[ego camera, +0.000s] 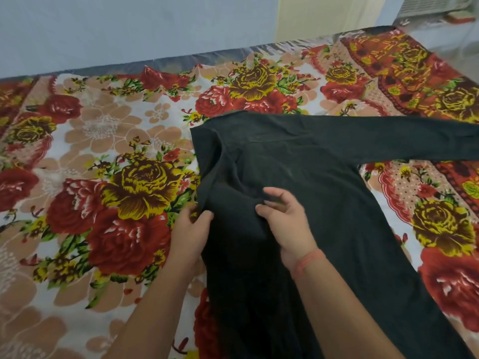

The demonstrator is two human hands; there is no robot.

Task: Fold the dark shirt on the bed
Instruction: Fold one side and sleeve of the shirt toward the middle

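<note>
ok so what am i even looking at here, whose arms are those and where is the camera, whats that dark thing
There is no machine here. The single picture comes from a camera worn on a person's head, looking forward and down, so the two bare arms reaching in from the bottom are that person's own.

The surface is a bed covered with a flowered sheet. On it lies a dark shirt, with one long sleeve stretched out to the right.

The left hand pinches the shirt's left edge. The right hand, which has a reddish thread round its wrist, rests on the cloth with the fingers gathering a bit of it. The shirt is being folded.
</note>
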